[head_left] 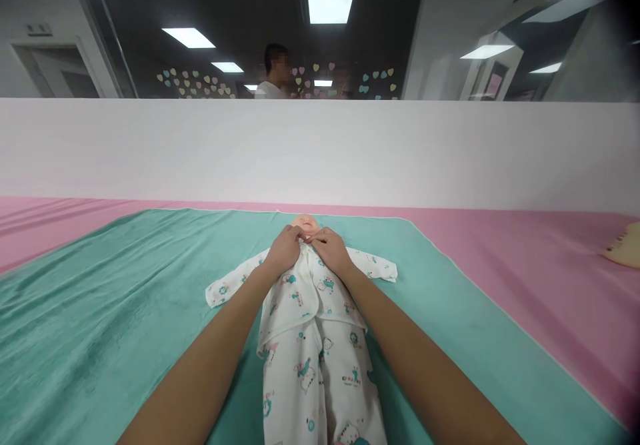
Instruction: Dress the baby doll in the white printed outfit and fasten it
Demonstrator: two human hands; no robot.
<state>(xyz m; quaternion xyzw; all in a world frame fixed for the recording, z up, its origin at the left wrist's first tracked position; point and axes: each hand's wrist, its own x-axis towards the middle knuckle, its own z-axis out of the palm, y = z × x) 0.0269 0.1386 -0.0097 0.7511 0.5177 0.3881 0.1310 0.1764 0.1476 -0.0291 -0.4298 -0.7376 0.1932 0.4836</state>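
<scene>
A baby doll (305, 222) lies on its back, its head away from me, dressed in a white printed pajama top (300, 295) and matching pajama pants (350, 378). Both sleeves spread out to the sides. At the collar, my left hand (287, 248) has its fingers closed on the neckline of the top. Just to its right, my right hand (329, 248) pinches the other side of the same collar, the fingertips of both hands almost meeting. Whatever button or fastening lies between the fingers is hidden. Lower down, the front edges of the top part near the hem.
Under the doll spreads a green blanket (150, 285) over a pink sheet (525, 285). A white partition (320, 151) rises behind. A yellowish object (624, 246) sits at the right edge. Beyond the glass, a person (273, 71) is seen from the side.
</scene>
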